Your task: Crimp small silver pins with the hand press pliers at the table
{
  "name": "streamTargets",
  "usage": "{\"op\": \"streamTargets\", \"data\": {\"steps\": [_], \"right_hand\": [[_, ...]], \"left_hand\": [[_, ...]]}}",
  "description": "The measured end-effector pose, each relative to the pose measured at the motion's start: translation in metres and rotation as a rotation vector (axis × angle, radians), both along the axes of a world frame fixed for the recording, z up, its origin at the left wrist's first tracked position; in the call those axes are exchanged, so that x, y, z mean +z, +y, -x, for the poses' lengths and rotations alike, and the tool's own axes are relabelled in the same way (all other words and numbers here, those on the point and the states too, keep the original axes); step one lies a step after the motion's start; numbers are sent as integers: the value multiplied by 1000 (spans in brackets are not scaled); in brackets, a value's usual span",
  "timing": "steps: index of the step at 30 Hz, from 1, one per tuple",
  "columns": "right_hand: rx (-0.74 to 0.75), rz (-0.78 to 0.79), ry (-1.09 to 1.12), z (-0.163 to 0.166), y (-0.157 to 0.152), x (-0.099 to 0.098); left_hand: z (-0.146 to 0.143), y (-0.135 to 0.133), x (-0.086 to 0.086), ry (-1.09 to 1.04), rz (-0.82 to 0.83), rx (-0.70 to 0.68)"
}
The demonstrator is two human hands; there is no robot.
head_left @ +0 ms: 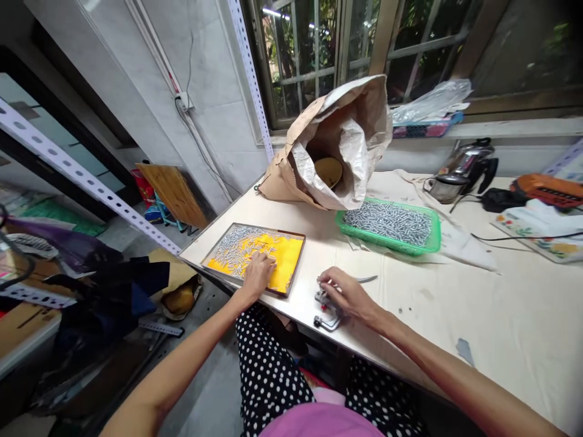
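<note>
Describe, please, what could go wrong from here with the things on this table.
The tray lies close to the table's near edge, so a push from the left hand might tip it and spill the small metal pieces.
The right hand's fingertips are at the small metal device; a finger could perhaps get pinched.
The open paper bag leans beside the full green basket; if it slumped, it might knock pieces out.

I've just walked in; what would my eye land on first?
Probably the big, gaping brown paper sack on the table by the window. Next, the yellow-bottomed tray at the table's near edge, strewn with small metal pieces, the left hand over it. Then the green basket near the sack, full of silvery pieces.
</note>
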State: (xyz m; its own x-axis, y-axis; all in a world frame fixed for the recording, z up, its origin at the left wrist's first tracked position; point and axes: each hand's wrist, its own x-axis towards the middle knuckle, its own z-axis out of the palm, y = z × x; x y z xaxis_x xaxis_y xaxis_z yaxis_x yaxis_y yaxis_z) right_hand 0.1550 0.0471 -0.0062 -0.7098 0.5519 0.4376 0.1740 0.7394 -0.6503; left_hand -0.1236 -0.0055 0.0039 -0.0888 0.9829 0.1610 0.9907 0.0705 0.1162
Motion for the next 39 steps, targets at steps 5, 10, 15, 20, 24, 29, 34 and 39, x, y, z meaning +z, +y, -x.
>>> {"op": "streamTargets", "data": {"steps": [5, 10, 15, 20, 24, 29, 34, 39], "right_hand": [[-532, -188, 138, -33, 70, 56], [-725, -213, -459, -67, 104, 75], [-369, -173, -454, -68, 20, 32], [-307, -65, -527, -64, -47, -5], [-377, -77, -553, -59, -53, -27], [-434, -139, -537, -56, -55, -37], [-466, -168, -547, -56, -56, -38], [-472, -196, -534, -56, -55, -42]], "left_hand": [[8, 18, -12, 121, 92, -32], [15, 30, -12, 85, 22, -106], [-16, 13, 12, -349, 37, -76], [-81, -2, 22, -809, 375, -19], [-105, -7, 7, -797, 467, 42], [-108, -12, -9, -783, 543, 57], [-109, -14, -11, -749, 616, 89], [-109, -7, -8, -765, 710, 103]]}}
